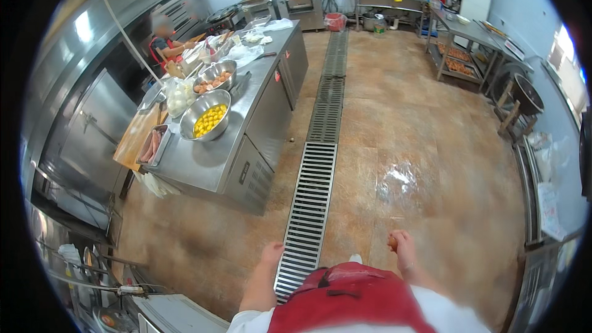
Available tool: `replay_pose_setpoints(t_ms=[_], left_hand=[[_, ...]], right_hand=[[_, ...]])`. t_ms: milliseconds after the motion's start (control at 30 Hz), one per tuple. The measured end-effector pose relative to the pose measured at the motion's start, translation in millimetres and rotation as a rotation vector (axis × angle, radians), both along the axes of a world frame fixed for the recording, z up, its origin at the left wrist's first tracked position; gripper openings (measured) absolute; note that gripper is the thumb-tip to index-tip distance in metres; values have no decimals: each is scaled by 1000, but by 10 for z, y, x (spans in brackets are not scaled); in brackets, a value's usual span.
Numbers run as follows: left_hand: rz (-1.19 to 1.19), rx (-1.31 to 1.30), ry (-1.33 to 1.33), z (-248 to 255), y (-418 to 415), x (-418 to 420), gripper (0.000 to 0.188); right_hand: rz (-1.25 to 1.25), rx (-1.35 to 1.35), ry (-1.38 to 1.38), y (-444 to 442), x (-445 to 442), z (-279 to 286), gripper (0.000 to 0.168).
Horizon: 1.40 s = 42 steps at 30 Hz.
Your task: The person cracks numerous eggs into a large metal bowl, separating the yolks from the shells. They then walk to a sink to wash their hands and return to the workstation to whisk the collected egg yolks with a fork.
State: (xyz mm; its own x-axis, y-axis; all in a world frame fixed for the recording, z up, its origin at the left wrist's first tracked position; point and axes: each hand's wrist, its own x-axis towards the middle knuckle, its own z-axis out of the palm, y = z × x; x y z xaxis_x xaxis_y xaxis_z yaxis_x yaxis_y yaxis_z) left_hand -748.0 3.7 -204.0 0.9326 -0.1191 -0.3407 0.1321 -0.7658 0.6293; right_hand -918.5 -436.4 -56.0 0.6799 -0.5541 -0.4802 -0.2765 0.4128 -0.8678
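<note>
My right hand (403,244) is held low over the tiled floor, its fingers closed around a brown egg (392,242). On the other side of my red apron (347,293), my left hand (273,253) hangs beside the floor drain grate; whether its fingers hold anything cannot be made out. Ahead to the left, a steel bowl (185,125) of cracked eggs with yellow yolks stands on a steel worktable (203,166). Behind it is another steel bowl (233,68) with brown eggs or shells. A metal tray (162,148) of raw meat lies near the table's corner.
A slotted drain (314,180) runs along the wet, shiny floor (402,180). A person (164,46) in red works behind the worktable. At the right stand a steel side table (467,27) with trays of brown items below, and a round pot (527,95) on a wooden stand.
</note>
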Motion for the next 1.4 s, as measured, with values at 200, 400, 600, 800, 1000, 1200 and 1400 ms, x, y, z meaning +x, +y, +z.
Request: replay_pose_setpoints(t_ms=[200, 400, 600, 800, 1000, 1200, 1400], left_hand=[[164, 234, 148, -534, 725, 125, 34], [56, 446, 350, -818, 741, 883, 34], [141, 263, 158, -904, 19, 3354, 27], [244, -344, 16, 386, -1633, 5681, 22], [363, -805, -20, 1069, -1927, 6994, 22], [537, -864, -282, 1690, -1660, 8213, 20], [549, -607, -410, 1708, -1205, 9453, 19]], right_hand=[[241, -115, -57, -523, 1987, 299, 14], [200, 38, -21, -608, 3516, 76, 14], [240, 36, -61, -777, 4852, 121, 14], [331, 24, 23, -1046, 6359, 59, 13], [480, 7, -49, -1250, 8169, 14, 16], [644, -26, -133, -974, 9840, 290, 17], [733, 79, -63, -50, 10710, 490, 13]])
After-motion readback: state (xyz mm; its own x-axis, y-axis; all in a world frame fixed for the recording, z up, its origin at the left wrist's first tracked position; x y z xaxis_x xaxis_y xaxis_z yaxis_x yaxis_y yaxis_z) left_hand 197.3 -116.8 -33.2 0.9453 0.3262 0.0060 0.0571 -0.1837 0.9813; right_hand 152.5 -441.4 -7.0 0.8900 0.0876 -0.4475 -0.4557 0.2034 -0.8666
